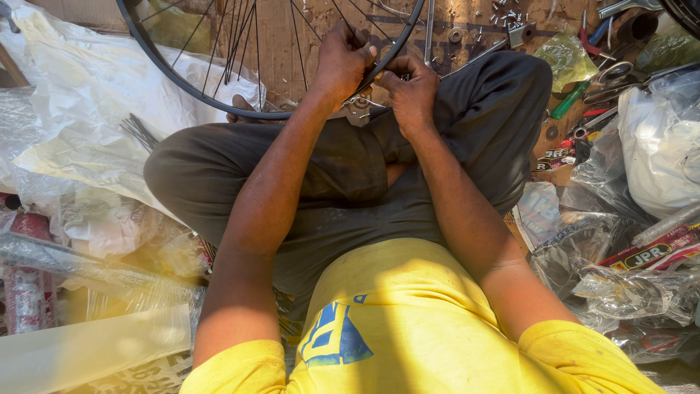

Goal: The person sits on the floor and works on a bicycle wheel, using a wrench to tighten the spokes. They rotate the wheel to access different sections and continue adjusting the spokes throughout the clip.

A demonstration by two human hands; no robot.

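Surroundings, head view. Crumpled white plastic sheeting (pixel 80 80) at left, over a bundle of thin metal rods (pixel 138 131). Red cylinder (pixel 25 281) at far left, partly under clear film. Loose nuts and small hardware (pixel 503 14) scattered on the wooden floor (pixel 284 44) at top. Green-handled tool (pixel 569 101) and red-handled pliers (pixel 592 40) at upper right. White bag (pixel 656 146) and clear wrapped packets (pixel 620 292) at right.

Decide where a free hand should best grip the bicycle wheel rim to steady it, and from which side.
Probably the bare arc of the bicycle wheel rim, reached from the person's left. There the rim curves clear of both hands, which crowd its lower edge above the lap, and the spokes leave open gaps for fingers.
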